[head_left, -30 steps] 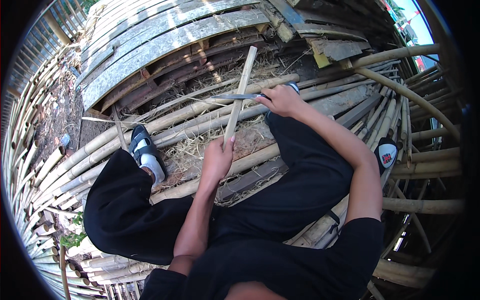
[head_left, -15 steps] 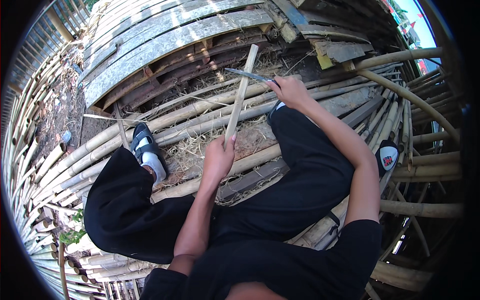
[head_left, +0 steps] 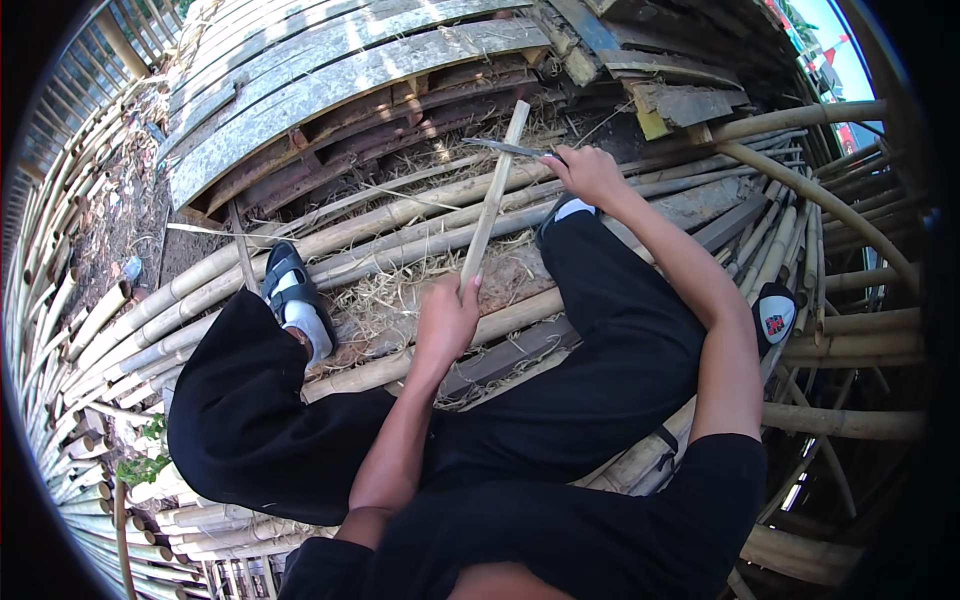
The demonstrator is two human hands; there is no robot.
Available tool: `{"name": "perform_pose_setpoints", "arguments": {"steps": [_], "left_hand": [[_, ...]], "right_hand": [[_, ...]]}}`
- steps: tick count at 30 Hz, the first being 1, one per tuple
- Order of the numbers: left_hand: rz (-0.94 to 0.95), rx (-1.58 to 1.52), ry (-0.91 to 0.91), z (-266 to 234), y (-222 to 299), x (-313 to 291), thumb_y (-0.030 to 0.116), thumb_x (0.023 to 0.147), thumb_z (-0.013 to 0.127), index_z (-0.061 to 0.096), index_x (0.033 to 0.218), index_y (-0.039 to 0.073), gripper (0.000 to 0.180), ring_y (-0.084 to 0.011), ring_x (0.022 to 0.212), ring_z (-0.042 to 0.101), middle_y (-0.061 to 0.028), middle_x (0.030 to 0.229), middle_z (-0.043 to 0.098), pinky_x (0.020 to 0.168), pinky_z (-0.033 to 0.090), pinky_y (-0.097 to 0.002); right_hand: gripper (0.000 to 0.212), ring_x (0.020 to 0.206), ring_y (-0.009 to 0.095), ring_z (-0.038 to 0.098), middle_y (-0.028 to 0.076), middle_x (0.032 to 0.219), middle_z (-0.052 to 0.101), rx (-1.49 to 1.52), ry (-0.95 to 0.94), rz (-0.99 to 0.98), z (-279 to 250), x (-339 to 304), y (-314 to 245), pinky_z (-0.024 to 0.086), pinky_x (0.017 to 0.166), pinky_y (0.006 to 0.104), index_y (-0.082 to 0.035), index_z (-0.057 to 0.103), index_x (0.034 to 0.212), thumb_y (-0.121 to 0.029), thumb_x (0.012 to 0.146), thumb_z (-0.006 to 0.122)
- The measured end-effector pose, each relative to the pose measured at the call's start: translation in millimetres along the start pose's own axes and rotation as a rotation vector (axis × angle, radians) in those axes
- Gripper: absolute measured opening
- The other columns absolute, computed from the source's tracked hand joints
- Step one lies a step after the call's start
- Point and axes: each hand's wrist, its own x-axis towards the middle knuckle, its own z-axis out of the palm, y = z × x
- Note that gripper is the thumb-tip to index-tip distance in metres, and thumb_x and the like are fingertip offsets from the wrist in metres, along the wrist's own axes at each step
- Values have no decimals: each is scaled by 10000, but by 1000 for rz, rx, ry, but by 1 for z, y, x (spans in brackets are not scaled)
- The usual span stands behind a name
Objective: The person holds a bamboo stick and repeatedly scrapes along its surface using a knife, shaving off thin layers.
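Left hand (head_left: 446, 318) grips one strip (head_left: 493, 198); right hand (head_left: 592, 178), one knife (head_left: 486, 143).

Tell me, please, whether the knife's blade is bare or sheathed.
Bare: the knife's grey blade shows uncovered, reaching leftward from the right hand across the wooden strip.

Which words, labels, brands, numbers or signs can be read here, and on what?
No readable text.
Black-and-white item toward the picture's right: small red-and-dark mark, too small to read.
Knife in the right hand and wooden strip in the left hand: no lettering visible.
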Motion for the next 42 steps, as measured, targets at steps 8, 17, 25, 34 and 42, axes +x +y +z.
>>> {"name": "perform_pose_setpoints", "arguments": {"steps": [8, 17, 25, 34, 42], "left_hand": [[-44, -11, -17, -10, 16, -3, 262, 960, 541, 595, 810, -72, 371, -448, 617, 583, -280, 652, 580, 587, 432, -503], [-47, -80, -32, -7, 2, -4, 338, 968, 535, 595, 813, -34, 408, -273, 558, 564, -176, 625, 579, 558, 441, -409], [36, 25, 21, -8, 6, 2, 334, 972, 522, 589, 806, -34, 410, -302, 539, 574, -180, 599, 570, 548, 446, -419], [-38, 35, 18, -16, -9, 7, 310, 975, 523, 594, 805, -42, 397, -257, 512, 519, -163, 583, 549, 531, 407, -414], [-77, -65, -9, -26, 14, -1, 260, 962, 537, 594, 815, -70, 365, -432, 597, 566, -260, 634, 569, 589, 421, -493]], "right_hand": [[509, 636, 441, 616, 224, 625, 606, 12, 5, 30, -6, 3, -6, 498, 609, 520, -46, 614, 767, -502, 951, 486], [502, 653, 444, 624, 228, 642, 616, -21, 14, 22, -3, -2, -10, 491, 618, 536, -36, 615, 808, -498, 953, 482], [469, 642, 445, 621, 232, 647, 613, 53, 40, 18, -4, -1, -7, 487, 596, 537, -51, 611, 842, -492, 949, 493], [439, 608, 399, 627, 190, 603, 601, 83, 6, -247, 8, -13, -40, 494, 550, 496, -61, 585, 821, -479, 940, 517], [390, 594, 391, 615, 178, 620, 610, 186, 4, -347, 3, -14, -71, 476, 530, 482, -60, 571, 823, -429, 943, 536]]}}
